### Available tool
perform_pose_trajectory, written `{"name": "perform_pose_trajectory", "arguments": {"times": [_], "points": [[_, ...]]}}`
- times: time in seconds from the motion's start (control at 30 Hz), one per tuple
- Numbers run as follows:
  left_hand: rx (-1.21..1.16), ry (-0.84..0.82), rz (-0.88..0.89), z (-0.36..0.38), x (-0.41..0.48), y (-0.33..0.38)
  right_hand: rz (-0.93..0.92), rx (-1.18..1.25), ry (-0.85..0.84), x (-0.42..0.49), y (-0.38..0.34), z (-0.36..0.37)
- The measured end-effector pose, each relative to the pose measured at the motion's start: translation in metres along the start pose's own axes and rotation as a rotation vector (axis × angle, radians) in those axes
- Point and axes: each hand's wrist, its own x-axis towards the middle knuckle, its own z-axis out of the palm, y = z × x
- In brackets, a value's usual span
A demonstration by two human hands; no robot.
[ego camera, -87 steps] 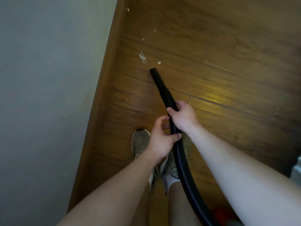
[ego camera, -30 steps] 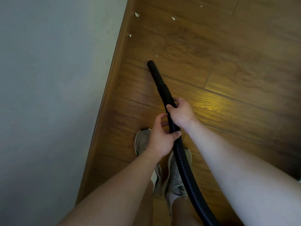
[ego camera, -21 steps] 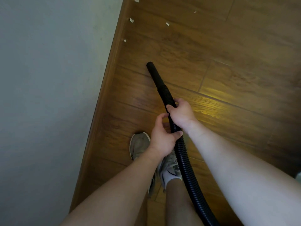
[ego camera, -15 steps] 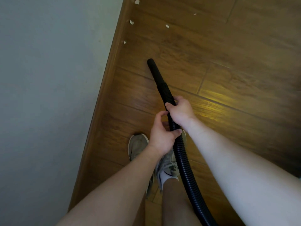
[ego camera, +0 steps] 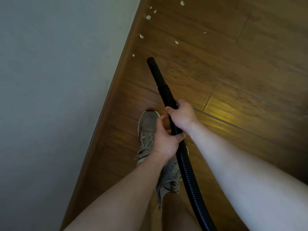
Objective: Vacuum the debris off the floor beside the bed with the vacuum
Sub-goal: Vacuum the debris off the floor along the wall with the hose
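A black ribbed vacuum hose runs up from the bottom of the view to a smooth nozzle that points at the wooden floor. My right hand grips the hose higher up, and my left hand grips it just below. Several small white scraps of debris lie ahead of the nozzle along the skirting, the nearest scrap just left of the nozzle tip. The vacuum's body is out of view.
A pale wall fills the left side, met by a wooden skirting board. My two grey shoes stand on the plank floor under my hands. More scraps lie at the top edge.
I have stepped forward along the wall; my left foot is now ahead. More white scraps have come into view at the top. Both hands keep their grip on the hose.
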Motion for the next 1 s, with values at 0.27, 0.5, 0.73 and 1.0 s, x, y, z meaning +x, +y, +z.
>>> {"name": "perform_pose_trajectory", "arguments": {"times": [0.27, 0.5, 0.73, 1.0], "points": [[-0.023, 0.033, 0.01, -0.025, 0.022, 0.017, -0.079, -0.114, -0.011, 0.022, -0.027, 0.013], [-0.063, 0.052, 0.012, -0.041, 0.033, 0.026, -0.051, -0.207, -0.1, 0.04, -0.047, 0.025], [-0.113, 0.074, 0.005, -0.049, 0.032, 0.024, -0.039, -0.209, -0.161, 0.042, -0.051, 0.033], [-0.087, 0.042, 0.006, -0.047, 0.038, 0.033, -0.033, -0.152, -0.085, 0.045, -0.053, 0.028]]}}
